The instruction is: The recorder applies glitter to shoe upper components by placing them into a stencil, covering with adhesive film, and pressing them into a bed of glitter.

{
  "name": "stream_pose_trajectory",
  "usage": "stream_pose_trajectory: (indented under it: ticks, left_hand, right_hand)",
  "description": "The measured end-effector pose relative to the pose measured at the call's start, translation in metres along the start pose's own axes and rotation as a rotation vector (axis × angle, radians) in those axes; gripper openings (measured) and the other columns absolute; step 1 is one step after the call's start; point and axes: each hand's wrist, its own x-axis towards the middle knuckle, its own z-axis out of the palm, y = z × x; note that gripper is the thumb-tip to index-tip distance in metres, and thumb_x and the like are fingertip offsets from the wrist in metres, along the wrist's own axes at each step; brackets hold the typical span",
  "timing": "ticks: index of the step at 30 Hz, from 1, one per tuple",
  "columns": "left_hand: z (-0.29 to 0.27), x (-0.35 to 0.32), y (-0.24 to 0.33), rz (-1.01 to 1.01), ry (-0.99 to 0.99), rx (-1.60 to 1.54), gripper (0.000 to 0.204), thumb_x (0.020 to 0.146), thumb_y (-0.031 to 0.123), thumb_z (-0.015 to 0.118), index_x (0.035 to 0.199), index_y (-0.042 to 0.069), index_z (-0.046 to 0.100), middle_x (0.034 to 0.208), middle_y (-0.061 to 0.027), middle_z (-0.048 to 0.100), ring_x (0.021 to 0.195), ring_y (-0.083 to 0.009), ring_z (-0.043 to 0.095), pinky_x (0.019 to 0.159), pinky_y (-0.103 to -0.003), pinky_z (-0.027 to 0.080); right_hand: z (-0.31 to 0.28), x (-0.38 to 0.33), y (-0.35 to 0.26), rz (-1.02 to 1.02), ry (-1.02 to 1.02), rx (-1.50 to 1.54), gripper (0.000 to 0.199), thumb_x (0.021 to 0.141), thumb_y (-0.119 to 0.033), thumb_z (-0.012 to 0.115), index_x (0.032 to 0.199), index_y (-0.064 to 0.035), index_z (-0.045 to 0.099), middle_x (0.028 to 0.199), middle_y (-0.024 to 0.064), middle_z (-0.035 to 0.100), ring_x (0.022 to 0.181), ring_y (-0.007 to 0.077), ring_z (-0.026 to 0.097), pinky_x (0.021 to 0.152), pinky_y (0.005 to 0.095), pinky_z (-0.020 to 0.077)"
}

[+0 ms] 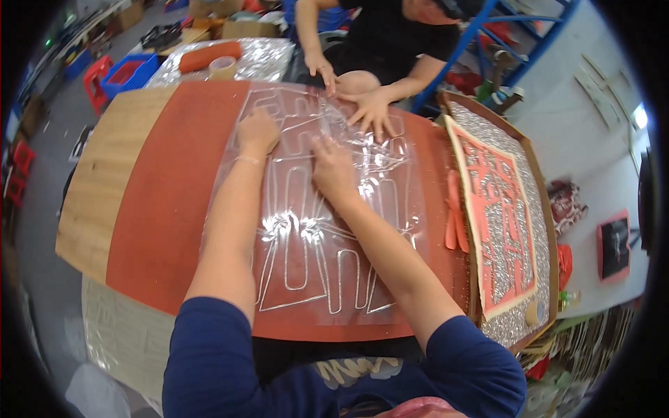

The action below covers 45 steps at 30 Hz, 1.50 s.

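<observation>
A clear plastic sheet point(317, 261) printed with white-outlined shapes lies over a red-brown sheet point(164, 195) on the table. On its far left part rests my left hand point(259, 132), curled closed; anything in its fingers is hidden. My right hand point(334, 169) lies on the plastic near the middle, its fingers stretched forward and holding nothing. Across from me, a co-worker's spread hand point(374, 110) presses the sheet's far right part. The co-worker's other hand point(323, 72) touches the far edge, where the plastic looks wrinkled and shiny.
Bare wooden board point(111, 188) shows at the left. To the right, a propped panel point(512, 209) carries coral cut shapes, with coral strips point(454, 212) beside it. Behind stands a foil-covered table point(268, 59) with a red roll point(209, 56) and a tape roll point(223, 67). A blue crate point(131, 75) sits far left.
</observation>
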Motion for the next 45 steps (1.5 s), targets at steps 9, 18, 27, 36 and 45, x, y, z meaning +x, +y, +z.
stream_pose_trajectory:
  ticks: [9, 18, 27, 36, 45]
  left_hand:
    - [0.004, -0.001, -0.007, -0.064, -0.054, -0.025, 0.058, 0.092, 0.046, 0.04, 0.137, 0.009, 0.044, 0.146, -0.0181, 0.034, 0.139, -0.0345, 0.025, 0.112, -0.053, 0.018]
    - [-0.003, 0.005, -0.001, -0.114, -0.263, -0.097, 0.069, 0.09, 0.061, 0.034, 0.144, 0.019, 0.035, 0.154, -0.0114, 0.02, 0.143, -0.0325, 0.014, 0.115, -0.052, 0.007]
    - [-0.003, 0.005, -0.001, -0.121, -0.253, -0.091, 0.068, 0.09, 0.062, 0.033, 0.143, 0.02, 0.037, 0.154, -0.0112, 0.022, 0.142, -0.032, 0.016, 0.114, -0.051, 0.007]
    - [-0.006, 0.026, 0.009, -0.059, -0.257, 0.05, 0.063, 0.091, 0.058, 0.036, 0.141, 0.02, 0.041, 0.143, -0.0186, 0.039, 0.132, -0.0411, 0.034, 0.11, -0.055, 0.019]
    - [0.058, 0.058, -0.02, 0.084, 0.021, -0.022, 0.047, 0.094, 0.033, 0.036, 0.134, 0.01, 0.047, 0.137, -0.0132, 0.047, 0.128, -0.0369, 0.041, 0.107, -0.054, 0.027]
  right_hand:
    - [0.006, -0.007, -0.003, 0.034, -0.1, -0.004, 0.037, 0.085, -0.013, 0.051, 0.121, -0.0075, 0.058, 0.122, 0.0209, 0.057, 0.109, 0.0341, 0.057, 0.097, 0.0445, 0.0402]
    - [-0.002, -0.018, -0.007, 0.031, -0.059, 0.007, 0.038, 0.085, -0.011, 0.05, 0.123, -0.0075, 0.057, 0.122, 0.0246, 0.056, 0.112, 0.0383, 0.054, 0.1, 0.0453, 0.0384]
    - [-0.005, -0.02, -0.008, 0.022, -0.127, 0.001, 0.038, 0.085, -0.012, 0.05, 0.122, -0.0062, 0.057, 0.12, 0.0223, 0.058, 0.112, 0.0378, 0.054, 0.1, 0.0463, 0.0374]
    - [-0.033, -0.04, -0.028, 0.011, -0.18, 0.13, 0.032, 0.088, -0.008, 0.053, 0.12, -0.0064, 0.059, 0.122, 0.0216, 0.056, 0.114, 0.0396, 0.052, 0.1, 0.0471, 0.0379]
    - [-0.042, -0.03, -0.04, -0.02, 0.002, 0.204, 0.04, 0.08, -0.003, 0.058, 0.12, -0.0048, 0.058, 0.118, 0.0213, 0.059, 0.109, 0.0379, 0.057, 0.097, 0.0459, 0.0423]
